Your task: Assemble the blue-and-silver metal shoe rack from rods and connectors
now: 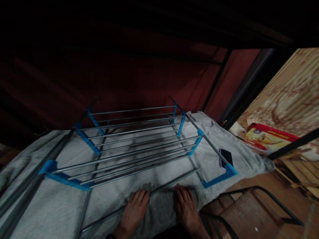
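My left hand (pixel 136 209) lies palm down with its fingers stretched out, covering part of a bare metal tube (pixel 166 185) at the front of the rack. My right hand (pixel 185 207) rests flat on the grey cloth (pixel 161 212), fingers extended, just below that tube. Beyond both hands lies a partly built rack (pixel 139 152) of metal tubes and blue plastic brackets. One blue bracket (pixel 219 177) at the front right carries no crossbars. Its counterpart, a blue bracket (pixel 64 177) at the front left, holds several crossbar ends.
A phone (pixel 226 158) lies on the cloth beside the right side tube. A metal-framed chair (pixel 251 212) stands at the lower right. A red and yellow box (pixel 270 137) and wooden slats (pixel 299 172) are farther right. Dark red curtains (pixel 129 79) hang behind the rack.
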Demonstrator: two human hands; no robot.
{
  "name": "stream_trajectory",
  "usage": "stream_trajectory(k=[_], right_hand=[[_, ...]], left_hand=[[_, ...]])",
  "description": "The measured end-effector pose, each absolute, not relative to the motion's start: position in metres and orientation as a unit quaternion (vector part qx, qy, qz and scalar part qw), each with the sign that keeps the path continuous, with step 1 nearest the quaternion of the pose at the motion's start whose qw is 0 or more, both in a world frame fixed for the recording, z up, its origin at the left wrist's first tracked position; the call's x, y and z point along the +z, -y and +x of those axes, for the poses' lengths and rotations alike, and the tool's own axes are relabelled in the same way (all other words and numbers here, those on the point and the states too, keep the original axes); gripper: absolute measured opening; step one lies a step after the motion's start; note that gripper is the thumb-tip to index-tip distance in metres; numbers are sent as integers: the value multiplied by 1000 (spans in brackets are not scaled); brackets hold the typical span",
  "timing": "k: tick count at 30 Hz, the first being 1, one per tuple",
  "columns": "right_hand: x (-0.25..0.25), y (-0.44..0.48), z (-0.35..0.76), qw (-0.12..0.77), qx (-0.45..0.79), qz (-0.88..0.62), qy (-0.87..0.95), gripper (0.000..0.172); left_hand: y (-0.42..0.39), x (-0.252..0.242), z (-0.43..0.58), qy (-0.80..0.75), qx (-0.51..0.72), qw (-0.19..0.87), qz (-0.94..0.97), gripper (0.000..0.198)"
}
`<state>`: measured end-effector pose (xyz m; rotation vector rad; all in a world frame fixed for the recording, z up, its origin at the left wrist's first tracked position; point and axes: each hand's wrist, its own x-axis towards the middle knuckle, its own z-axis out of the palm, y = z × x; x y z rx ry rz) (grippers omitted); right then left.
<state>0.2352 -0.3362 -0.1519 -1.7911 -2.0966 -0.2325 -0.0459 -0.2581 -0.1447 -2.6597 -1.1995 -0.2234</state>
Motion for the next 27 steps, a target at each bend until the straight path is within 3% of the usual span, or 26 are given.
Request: stream_trajectory(k=[7,15,21,27], right_hand=[[-155,336,236,194,-102,-627,748,61],[-160,333,238,217,-91,-620,748,57],[-164,331,244,358,11,-601,714,46],[-150,347,245,496,115,-652,562,30]], left_hand=[[256,-146,-47,394,-88,133,-905,46],[259,-134,-37,418,-110,77,-898,37],[262,-123,0,425,-84,34,-901,39],[254,-125,13,399,-97,6,-912,52]])
